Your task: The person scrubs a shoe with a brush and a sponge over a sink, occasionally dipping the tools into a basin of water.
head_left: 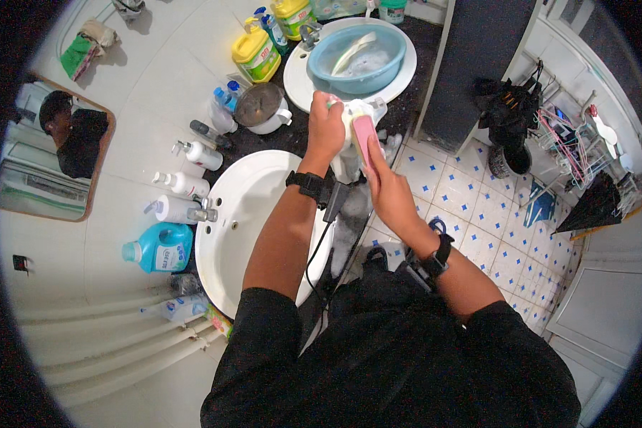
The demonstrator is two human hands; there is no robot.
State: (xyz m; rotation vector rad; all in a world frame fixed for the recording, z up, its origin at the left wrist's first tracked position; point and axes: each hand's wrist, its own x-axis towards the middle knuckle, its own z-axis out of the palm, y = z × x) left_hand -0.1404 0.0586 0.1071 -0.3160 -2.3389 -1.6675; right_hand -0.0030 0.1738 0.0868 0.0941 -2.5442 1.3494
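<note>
Over the dark counter between two sinks, my left hand (323, 132) grips a white, sudsy item (348, 160). Its kind is hard to make out, as foam and both hands cover much of it. My right hand (391, 192) is closed around a pink brush (366, 135), pressed against the top of the item; its bristles are hidden. Just beyond, a light blue basin (357, 87) sits on the far sink (296, 82), holding foamy water and a long white piece (354, 51). Suds (346, 232) lie along the counter edge.
The near white sink (264, 192) is on my left. Along the wall stand a lidded pot (260, 107), pump bottles (200, 155), a blue detergent jug (164, 247) and yellow jugs (257, 55). A dark partition (471, 64) rises at the far right, with hangers (567, 135) beyond.
</note>
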